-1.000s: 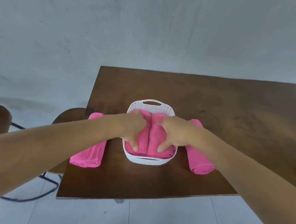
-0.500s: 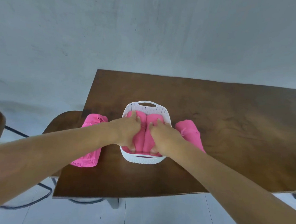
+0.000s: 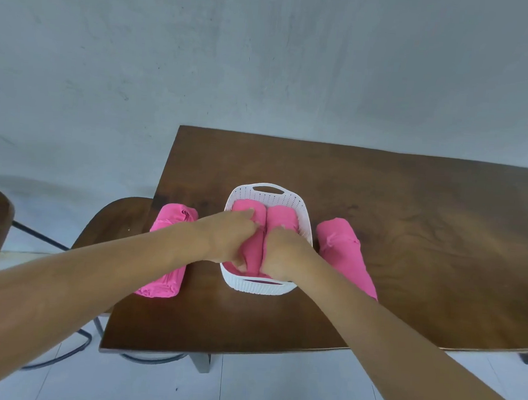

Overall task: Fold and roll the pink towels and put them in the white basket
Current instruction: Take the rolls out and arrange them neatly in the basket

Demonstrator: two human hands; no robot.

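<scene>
A white perforated basket [image 3: 306, 216] stands on the brown table, near its left front part. Two rolled pink towels lie side by side inside it, the left roll [image 3: 249, 207] and the right roll [image 3: 282, 216]. My left hand [image 3: 227, 239] grips the left roll, its fingers curled over the top and its thumb at the near end. My right hand [image 3: 284, 254] grips the right roll, with fingers tucked into the gap between the rolls. Another rolled pink towel [image 3: 173, 221] lies left of the basket. One more pink roll [image 3: 343, 249] lies to the right.
The wooden table [image 3: 409, 241] stretches far to the right and back, against a grey wall. Its left and front edges are close to the basket. Two dark wooden stools [image 3: 121, 218] stand left of the table on a white tiled floor.
Both hands have drawn closer together over the middle of the basket and sit lower on the two rolls. The view has shifted a little; the outer towels have not moved.
</scene>
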